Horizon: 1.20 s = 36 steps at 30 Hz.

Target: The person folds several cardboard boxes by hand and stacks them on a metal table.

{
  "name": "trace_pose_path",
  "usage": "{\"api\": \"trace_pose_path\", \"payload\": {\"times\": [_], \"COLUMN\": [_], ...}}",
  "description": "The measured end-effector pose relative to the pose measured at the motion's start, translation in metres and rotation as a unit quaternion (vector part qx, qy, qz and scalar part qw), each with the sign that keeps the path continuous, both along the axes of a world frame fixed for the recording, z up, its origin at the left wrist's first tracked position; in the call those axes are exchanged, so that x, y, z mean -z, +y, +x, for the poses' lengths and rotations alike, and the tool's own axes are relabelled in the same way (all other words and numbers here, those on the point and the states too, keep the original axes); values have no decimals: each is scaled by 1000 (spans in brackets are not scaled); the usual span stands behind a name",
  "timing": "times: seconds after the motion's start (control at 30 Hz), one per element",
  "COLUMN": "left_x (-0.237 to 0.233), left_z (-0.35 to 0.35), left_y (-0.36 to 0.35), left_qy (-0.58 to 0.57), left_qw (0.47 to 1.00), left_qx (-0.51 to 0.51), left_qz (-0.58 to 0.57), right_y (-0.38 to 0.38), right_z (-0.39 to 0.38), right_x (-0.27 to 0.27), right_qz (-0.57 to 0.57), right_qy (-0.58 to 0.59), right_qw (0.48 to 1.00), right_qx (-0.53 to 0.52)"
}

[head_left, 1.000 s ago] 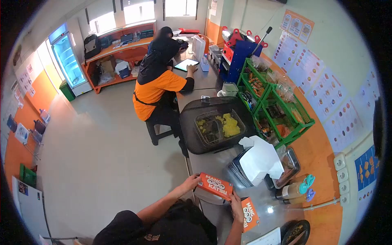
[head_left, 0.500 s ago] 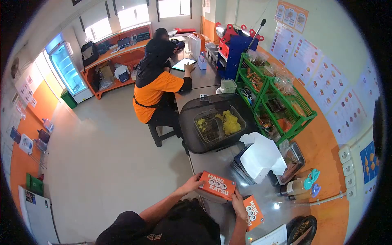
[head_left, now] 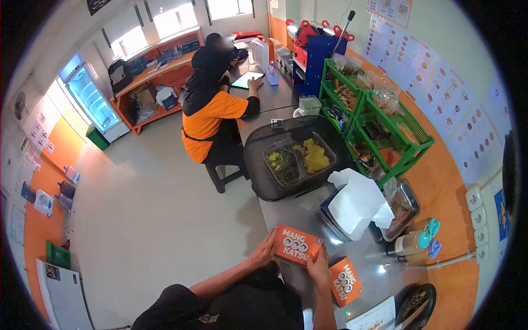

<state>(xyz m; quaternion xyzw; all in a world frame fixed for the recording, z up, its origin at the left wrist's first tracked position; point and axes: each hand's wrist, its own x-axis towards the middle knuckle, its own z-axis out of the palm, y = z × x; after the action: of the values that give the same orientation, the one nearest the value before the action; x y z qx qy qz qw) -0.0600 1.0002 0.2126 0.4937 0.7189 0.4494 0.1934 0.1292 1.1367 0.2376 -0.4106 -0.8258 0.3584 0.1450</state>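
Observation:
Between my two hands I hold an orange takeaway box (head_left: 298, 243) printed "MANG KATSU", lid closed, over the near edge of the steel table. My left hand (head_left: 263, 252) grips its left end and my right hand (head_left: 318, 268) grips its right end. A second orange takeaway box (head_left: 346, 282) of the same print rests on the table right beside my right hand. Just beyond stands a stack of folded cartons (head_left: 330, 217) with an open white carton (head_left: 360, 202) on top.
A black tray (head_left: 256, 165) holds a clear divided container (head_left: 300, 179) with yellow food. Green baskets (head_left: 379, 144), sauce bottles (head_left: 410, 245), a steel pan (head_left: 410, 209) and a black bowl (head_left: 432, 300) line the right side. A person in orange (head_left: 206, 124) sits at the far table with a tablet (head_left: 247, 80).
The whole view has shifted and tilted slightly as my head moved. Both hands still hold the takeaway box, which sits about the same. The seated person has hardly moved.

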Motion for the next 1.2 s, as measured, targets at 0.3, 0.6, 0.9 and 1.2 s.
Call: {"api": "trace_pose_path", "payload": {"times": [0.3,0.6,0.9,1.2], "left_x": [9,-43,-5,-10], "left_z": [-12,-12,-21,-22], "left_y": [2,4,8,2], "left_qy": [207,301,363,400], "left_qw": [973,918,905,896], "left_qx": [60,126,136,129], "left_qz": [-81,-223,-177,-146], "right_y": [-24,-25,-26,4], "right_z": [-14,-24,-32,-42], "right_x": [0,-9,0,-10], "right_qz": [178,248,252,296], "right_qy": [0,-83,-91,-73], "right_qw": [984,965,954,927], "right_qx": [-4,-19,-131,-217]}}
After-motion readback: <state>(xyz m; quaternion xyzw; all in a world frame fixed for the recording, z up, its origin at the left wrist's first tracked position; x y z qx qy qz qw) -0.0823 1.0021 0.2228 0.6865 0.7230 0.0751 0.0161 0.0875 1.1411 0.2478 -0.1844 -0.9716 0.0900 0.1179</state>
